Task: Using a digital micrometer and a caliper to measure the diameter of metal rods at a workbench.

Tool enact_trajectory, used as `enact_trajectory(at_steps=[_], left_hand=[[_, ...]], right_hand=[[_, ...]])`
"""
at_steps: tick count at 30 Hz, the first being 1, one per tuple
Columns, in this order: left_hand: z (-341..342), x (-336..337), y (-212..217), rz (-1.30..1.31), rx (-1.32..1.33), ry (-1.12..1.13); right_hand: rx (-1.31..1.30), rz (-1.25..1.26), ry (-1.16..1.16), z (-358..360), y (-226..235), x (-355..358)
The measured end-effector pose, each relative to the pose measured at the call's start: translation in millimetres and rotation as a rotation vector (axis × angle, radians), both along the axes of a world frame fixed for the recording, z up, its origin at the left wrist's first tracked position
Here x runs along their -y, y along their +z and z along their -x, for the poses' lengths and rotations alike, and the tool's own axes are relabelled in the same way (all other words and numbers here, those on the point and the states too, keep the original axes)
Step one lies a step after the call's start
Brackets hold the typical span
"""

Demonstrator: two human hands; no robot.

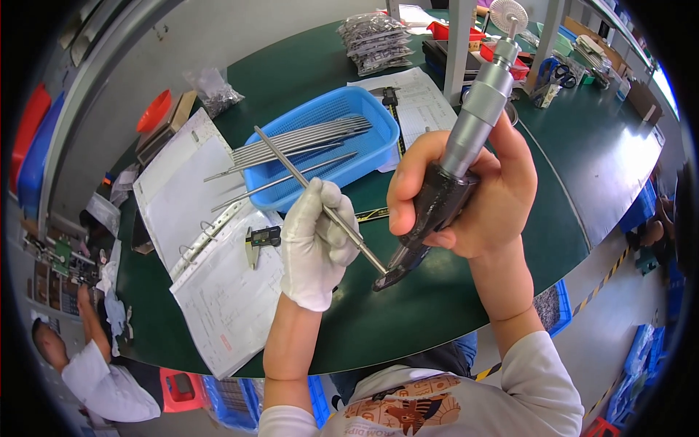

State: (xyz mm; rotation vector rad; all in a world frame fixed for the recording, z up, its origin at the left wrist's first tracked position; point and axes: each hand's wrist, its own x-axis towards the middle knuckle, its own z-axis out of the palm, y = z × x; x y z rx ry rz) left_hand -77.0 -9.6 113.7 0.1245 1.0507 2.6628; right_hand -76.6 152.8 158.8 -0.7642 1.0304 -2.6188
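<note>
My left hand, in a white glove, is closed around a thin metal rod that slants down to the right. My bare right hand grips a micrometer with a silver barrel and a dark frame. The rod's lower end meets the tip of the micrometer's frame; whether it sits between the measuring faces is too small to tell. Behind my left hand, a blue plastic basket holds several similar metal rods, their ends sticking out over its left side.
An open ring binder with paper sheets lies at left, with a digital caliper beside it. Another caliper rests on papers behind the basket. Bagged parts are stacked at the back. A seated person is at far left.
</note>
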Motion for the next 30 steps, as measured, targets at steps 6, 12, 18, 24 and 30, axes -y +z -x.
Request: enact_trajectory(at_steps=[6, 12, 18, 24, 30], left_hand=[[0, -1, 1, -0.018, -0.003, -0.016], [0, -4, 3, 0.018, 0.045, 0.003], [-2, -4, -2, 0.073, -0.015, 0.083], [-4, -13, 3, 0.066, 0.006, 0.110], [-4, -7, 2, -0.009, -0.040, 0.108]], right_hand=[[-0.083, 0.000, 0.046, 5, -8, -1], [-0.036, -0.186, -0.084, -1, -3, -1], [-0.065, -0.196, -0.075, 1, 1, 0], [-0.086, -0.214, -0.041, -1, 0, -6], [0.000, -0.282, -0.056, -3, 3, 1]])
